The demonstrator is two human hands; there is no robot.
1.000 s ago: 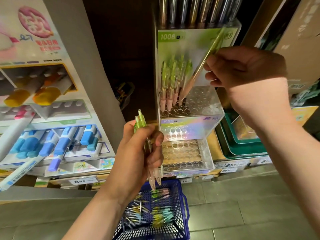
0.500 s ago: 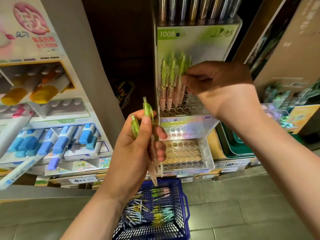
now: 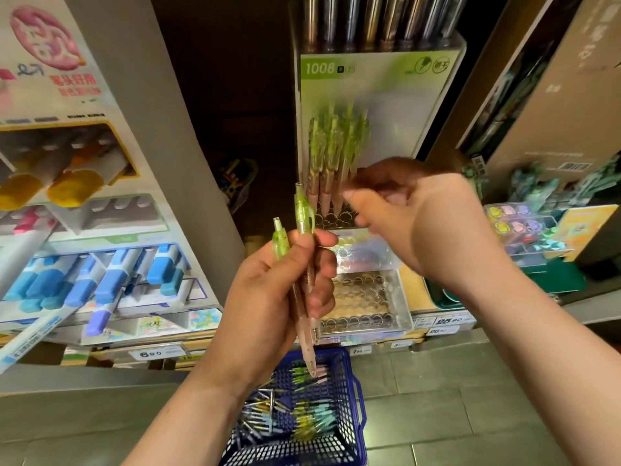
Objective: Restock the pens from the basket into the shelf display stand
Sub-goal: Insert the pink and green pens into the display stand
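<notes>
my left hand (image 3: 268,297) is wrapped round two pens (image 3: 304,213), thumb across the barrels, in front of the stand's (image 3: 379,82) left edge and just below its upper tier. i hold them clicker-up and tip-down because that is how they drop into the stand's holes, so the other hand can lift one off without turning it. one sits higher in my fist than the other, which leaves a free end to pick.

my right hand (image 3: 420,216) hangs in front of the stand's upper tier, just right of the row (image 3: 332,153) planted there. it is blurred. the fingers look half curled with the thumb out toward the forefinger, and i see no pen in them, but whether they are pinched together or loose i cannot tell.

the row stands upright at the left of the upper tier, packed close, with bare holes to its right (that, i judge, is where the next one goes). the lower tier (image 3: 366,297) shows only holes where my hand does not hide it.

the pens are slim and see-through: clear barrel, pale pink grip toward the tip, lime-green clip and top, small white clicker. it looks like smooth plastic, so i expect them to slide if i slacken.

the basket (image 3: 358,395) sits on the floor below the stand, blue mesh, with more pens (image 3: 302,418) lying loose in it, green, teal and yellowish, tips every way. plenty left to load, i judge.
</notes>
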